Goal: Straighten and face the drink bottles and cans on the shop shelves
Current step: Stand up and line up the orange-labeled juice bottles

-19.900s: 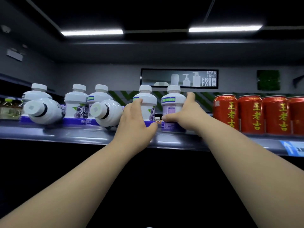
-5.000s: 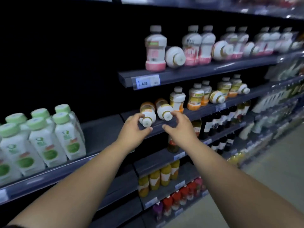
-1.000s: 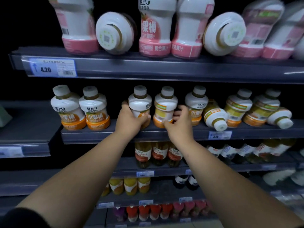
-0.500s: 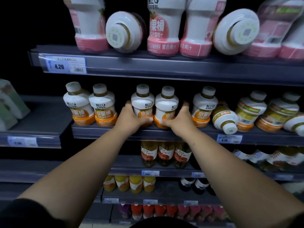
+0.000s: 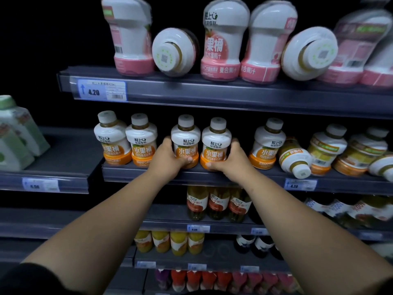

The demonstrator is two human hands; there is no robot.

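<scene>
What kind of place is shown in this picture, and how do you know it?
Most likely a shop's drinks aisle, perhaps a supermarket. Tiered dark shelves carry price tags on their front rails, and identical orange-label juice bottles stand in a row, with pink-label bottles above.

We see two arms of one person; the left arm (image 5: 102,231) is bare from the sleeve's edge down to the wrist, and the right arm (image 5: 297,226) is bare along all that shows of it; the left hand (image 5: 168,158) and the right hand (image 5: 229,161) are bare too; a black sleeve (image 5: 25,279) covers the left upper arm in the lower left corner, plain cloth with a soft, rounded edge; at the lower right corner a thin dark sliver (image 5: 386,287) borders the right arm, too small for us to tell whether it is cloth.
</scene>
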